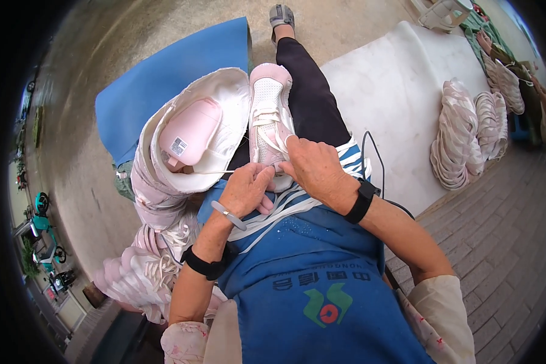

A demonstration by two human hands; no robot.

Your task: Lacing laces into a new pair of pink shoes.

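Note:
A pink and white sneaker upper [269,91] lies across my lap, toe pointing away from me, with white laces [267,114] threaded through its front. At its near end, my left hand [247,189] pinches the edge with thumb and forefinger. My right hand [319,170] grips the same end from the other side, fingertips close to the left ones. A loose lace loop rises beside the right fingers. Whether a lace end is also between the fingertips is hidden. Several white laces [273,209] lie over the blue apron [297,255] beneath my hands.
Left of my lap stands a curled stack of pink and white uppers [155,176], a pink sole-shaped piece [191,130] inside it. More laced uppers [142,273] are heaped below. A blue sheet [176,57] lies beyond. On the right, stacked uppers [455,136] rest on a white sheet [388,91].

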